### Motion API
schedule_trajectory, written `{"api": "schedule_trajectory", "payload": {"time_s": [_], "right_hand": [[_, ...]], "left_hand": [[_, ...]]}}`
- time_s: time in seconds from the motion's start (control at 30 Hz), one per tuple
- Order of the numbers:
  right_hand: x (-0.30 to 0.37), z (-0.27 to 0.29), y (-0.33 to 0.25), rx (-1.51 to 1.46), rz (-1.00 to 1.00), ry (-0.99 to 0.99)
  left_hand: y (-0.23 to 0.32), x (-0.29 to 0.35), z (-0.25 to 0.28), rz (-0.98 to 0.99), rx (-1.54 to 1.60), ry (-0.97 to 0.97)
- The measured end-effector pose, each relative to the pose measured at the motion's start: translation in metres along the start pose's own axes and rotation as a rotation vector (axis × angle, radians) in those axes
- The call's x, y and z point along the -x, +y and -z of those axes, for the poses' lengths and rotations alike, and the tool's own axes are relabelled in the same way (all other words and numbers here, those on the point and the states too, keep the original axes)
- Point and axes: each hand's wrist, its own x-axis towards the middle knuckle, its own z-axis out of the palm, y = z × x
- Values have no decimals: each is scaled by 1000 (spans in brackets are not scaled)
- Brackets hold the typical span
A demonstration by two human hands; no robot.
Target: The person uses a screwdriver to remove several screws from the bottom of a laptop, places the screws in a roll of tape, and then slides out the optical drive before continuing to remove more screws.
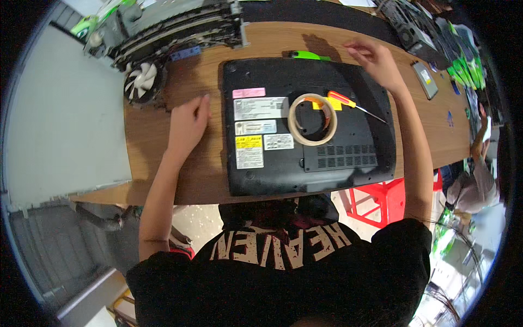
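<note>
Along the near edge of the brown wood-grain table (pixel 180 185), a black plastic laptop (pixel 346 129) lies underside up; tugged nearer, it could tip off. Flat on it, a beige tape ring (pixel 311 143) might slide under any tilt. Beside the laptop's left edge, the left hand (pixel 188 115) curls; I cannot tell whether its grip holds anything. A red-and-yellow-handled screwdriver (pixel 342 99) lies loose; the right forearm (pixel 413 136) could knock its thin metal shaft. Beyond, the right hand (pixel 376 61), grip slack and empty-looking, could brush aside a bright green slim-handled tool (pixel 306 55).
</note>
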Motion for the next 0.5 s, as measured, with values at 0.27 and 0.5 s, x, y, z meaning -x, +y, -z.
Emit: {"api": "schedule_trajectory", "payload": {"time_s": [0.27, 0.5], "right_hand": [[-64, -56, -15, -40, 334, -598], [-67, -63, -9, 160, 355, -502]], "left_hand": [[8, 19, -9, -325, -405, 38], [6, 22, -6, -333, -274, 68]]}}
